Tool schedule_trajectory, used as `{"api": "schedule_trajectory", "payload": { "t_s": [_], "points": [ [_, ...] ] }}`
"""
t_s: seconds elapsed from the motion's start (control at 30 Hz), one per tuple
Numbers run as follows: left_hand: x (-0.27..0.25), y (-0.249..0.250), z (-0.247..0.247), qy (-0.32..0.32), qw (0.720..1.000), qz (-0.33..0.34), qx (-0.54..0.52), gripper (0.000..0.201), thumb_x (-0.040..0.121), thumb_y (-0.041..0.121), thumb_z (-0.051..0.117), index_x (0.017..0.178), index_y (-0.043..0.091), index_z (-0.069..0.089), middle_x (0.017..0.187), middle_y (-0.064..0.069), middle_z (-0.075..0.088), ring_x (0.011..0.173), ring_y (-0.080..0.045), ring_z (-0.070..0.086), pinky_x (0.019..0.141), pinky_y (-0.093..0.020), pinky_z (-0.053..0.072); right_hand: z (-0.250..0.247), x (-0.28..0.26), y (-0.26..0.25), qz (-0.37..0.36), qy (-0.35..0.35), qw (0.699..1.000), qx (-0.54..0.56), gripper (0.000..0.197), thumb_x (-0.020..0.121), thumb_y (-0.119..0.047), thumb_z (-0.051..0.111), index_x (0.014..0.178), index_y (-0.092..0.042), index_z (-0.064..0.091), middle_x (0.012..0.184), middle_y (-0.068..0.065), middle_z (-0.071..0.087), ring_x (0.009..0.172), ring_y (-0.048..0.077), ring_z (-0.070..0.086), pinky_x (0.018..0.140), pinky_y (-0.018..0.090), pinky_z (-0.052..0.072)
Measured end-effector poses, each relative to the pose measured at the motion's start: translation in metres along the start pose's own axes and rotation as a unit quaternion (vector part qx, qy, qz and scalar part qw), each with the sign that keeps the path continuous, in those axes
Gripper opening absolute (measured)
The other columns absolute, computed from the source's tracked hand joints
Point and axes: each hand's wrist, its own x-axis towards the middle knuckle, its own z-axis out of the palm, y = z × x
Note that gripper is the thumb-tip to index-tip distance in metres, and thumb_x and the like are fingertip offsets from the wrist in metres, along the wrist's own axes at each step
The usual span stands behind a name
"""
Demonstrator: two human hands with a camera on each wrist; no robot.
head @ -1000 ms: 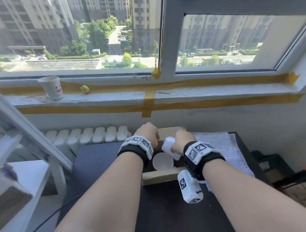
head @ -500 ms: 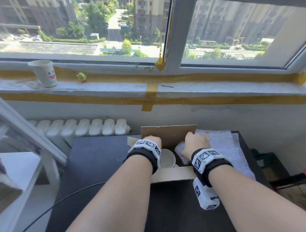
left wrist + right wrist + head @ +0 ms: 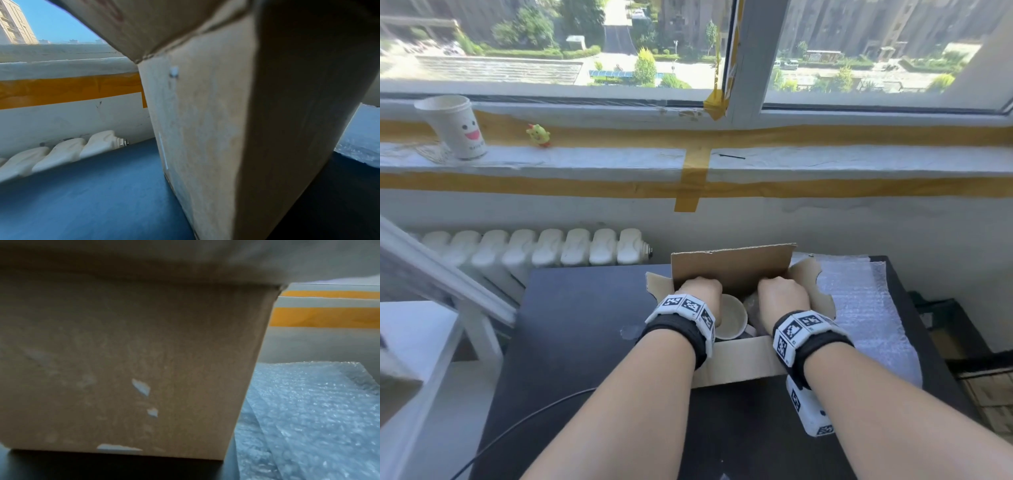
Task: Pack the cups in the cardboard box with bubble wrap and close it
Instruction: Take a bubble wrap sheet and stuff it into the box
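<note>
Cardboard box (image 3: 736, 359) stands flaps-up with a white cup (image 3: 729, 317) inside; hands' (image 3: 702, 294) grip hidden.

White paper cup with a smiling face (image 3: 453, 128) on the taped windowsill (image 3: 585, 161), small yellow toy figure (image 3: 538, 134) near it, white ribbed radiator (image 3: 544, 247) below, dark tabletop (image 3: 571, 342), black cable (image 3: 517, 425).
</note>
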Motion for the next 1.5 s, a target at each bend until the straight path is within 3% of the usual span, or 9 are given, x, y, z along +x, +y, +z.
{"api": "schedule_trajectory", "payload": {
  "t_s": [0.23, 0.43, 0.57, 0.7, 0.87, 0.97, 1.1, 1.27, 1.5],
  "points": [
    [-0.007, 0.002, -0.001, 0.017, 0.999, 0.007, 0.050, 0.014, 0.082, 0.006, 0.061, 0.095, 0.004, 0.065, 0.089, -0.010, 0.065, 0.072, -0.026, 0.054, 0.064, -0.028, 0.043, -0.009, -0.006, 0.008, -0.008, 0.004, 0.991, 0.135, 0.015, 0.081, -0.007, 0.051, 0.092, -0.014, 0.060, 0.102, 0.011, 0.067, 0.101, 0.032, 0.062, 0.077, 0.032, 0.049],
    [-0.009, 0.014, -0.001, 0.019, 0.999, 0.014, 0.048, 0.018, 0.084, 0.004, 0.058, 0.098, 0.004, 0.069, 0.073, -0.005, 0.058, 0.070, -0.025, 0.053, 0.062, -0.029, 0.042, -0.006, -0.006, 0.014, -0.048, -0.127, 0.978, 0.157, 0.041, 0.084, -0.003, 0.053, 0.118, -0.021, 0.069, 0.118, 0.006, 0.069, 0.109, 0.026, 0.063, 0.092, 0.033, 0.052],
    [-0.007, 0.015, 0.004, -0.027, 1.000, -0.004, 0.008, 0.028, 0.090, 0.007, 0.056, 0.116, 0.006, 0.066, 0.114, -0.011, 0.067, 0.081, -0.024, 0.053, 0.072, -0.030, 0.044, -0.003, -0.005, 0.012, -0.053, -0.203, 0.967, 0.142, 0.032, 0.094, -0.010, 0.044, 0.118, -0.008, 0.064, 0.120, 0.012, 0.065, 0.096, 0.025, 0.059, 0.077, 0.031, 0.045],
    [-0.008, 0.014, -0.003, -0.062, 0.996, -0.008, -0.058, 0.037, 0.094, 0.009, 0.052, 0.130, 0.010, 0.060, 0.132, -0.013, 0.059, 0.107, -0.029, 0.060, 0.087, -0.029, 0.045, 0.003, -0.001, 0.009, -0.069, -0.246, 0.959, 0.126, 0.035, 0.096, -0.009, 0.037, 0.121, -0.004, 0.061, 0.122, 0.013, 0.063, 0.101, 0.027, 0.058, 0.090, 0.034, 0.046],
    [-0.014, 0.025, -0.005, -0.042, 0.994, 0.031, -0.097, 0.047, 0.089, 0.002, 0.055, 0.132, 0.020, 0.060, 0.134, -0.008, 0.058, 0.119, -0.028, 0.058, 0.088, -0.027, 0.045, 0.006, 0.006, 0.017, -0.061, -0.213, 0.965, 0.141, 0.015, 0.088, -0.010, 0.050, 0.093, -0.010, 0.065, 0.101, 0.012, 0.068, 0.081, 0.024, 0.056, 0.072, 0.030, 0.045],
    [-0.017, 0.034, -0.001, -0.033, 0.989, 0.056, -0.130, 0.050, 0.086, -0.003, 0.052, 0.127, 0.023, 0.064, 0.132, -0.006, 0.059, 0.119, -0.027, 0.058, 0.085, -0.026, 0.046, 0.007, 0.004, 0.024, -0.059, -0.221, 0.962, 0.149, 0.011, 0.086, -0.011, 0.054, 0.090, -0.014, 0.065, 0.100, 0.008, 0.068, 0.090, 0.024, 0.060, 0.079, 0.032, 0.049],
    [-0.014, 0.035, 0.003, -0.025, 0.985, 0.048, -0.164, 0.041, 0.085, -0.001, 0.051, 0.117, 0.019, 0.069, 0.128, -0.006, 0.062, 0.114, -0.027, 0.060, 0.087, -0.027, 0.048, 0.007, -0.001, 0.031, -0.036, -0.214, 0.955, 0.202, 0.032, 0.088, -0.006, 0.047, 0.061, -0.023, 0.051, 0.075, 0.000, 0.060, 0.081, 0.023, 0.054, 0.072, 0.028, 0.041],
    [-0.013, 0.043, 0.006, -0.026, 0.987, 0.032, -0.156, 0.034, 0.081, 0.007, 0.052, 0.105, 0.018, 0.074, 0.111, -0.006, 0.070, 0.102, -0.027, 0.066, 0.082, -0.030, 0.054, 0.003, -0.002, 0.031, -0.006, -0.175, 0.963, 0.205, 0.023, 0.080, -0.008, 0.052, 0.093, -0.007, 0.071, 0.099, 0.011, 0.072, 0.092, 0.029, 0.067, 0.077, 0.032, 0.054],
    [-0.026, 0.058, -0.021, 0.003, 0.996, -0.001, -0.086, 0.031, 0.085, 0.010, 0.057, 0.112, 0.018, 0.072, 0.107, -0.006, 0.070, 0.088, -0.026, 0.064, 0.084, -0.034, 0.054, -0.034, -0.013, 0.049, -0.071, -0.086, 0.983, 0.143, 0.039, 0.081, -0.006, 0.051, 0.113, -0.022, 0.069, 0.117, 0.002, 0.068, 0.111, 0.024, 0.061, 0.097, 0.036, 0.050]
  ]
}}
